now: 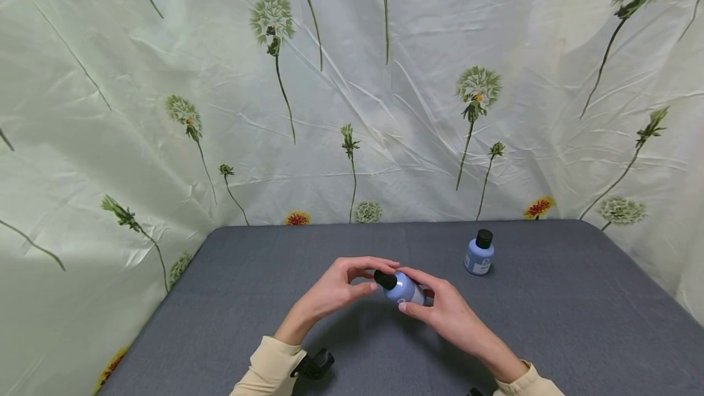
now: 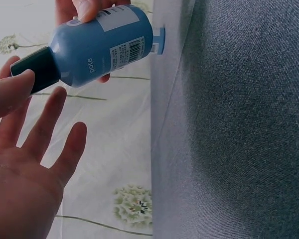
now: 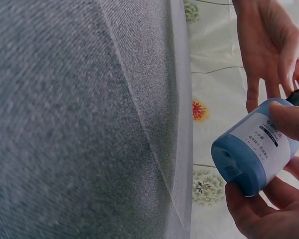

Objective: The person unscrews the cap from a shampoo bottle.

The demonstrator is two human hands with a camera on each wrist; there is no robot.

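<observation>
Head view: two blue bottles. One bottle (image 1: 405, 289) is tilted above the grey tabletop (image 1: 231, 298), gripped by the right hand (image 1: 445, 310); the left hand (image 1: 335, 289) curls its fingers at the black cap (image 1: 385, 278). The second bottle (image 1: 480, 253) stands upright, apart to the right.

Left wrist view: fingers spread loosely, thumb (image 2: 12, 89) touching the cap (image 2: 35, 74).

Right wrist view: fingers (image 3: 289, 119) wrap the bottle (image 3: 254, 159).
</observation>
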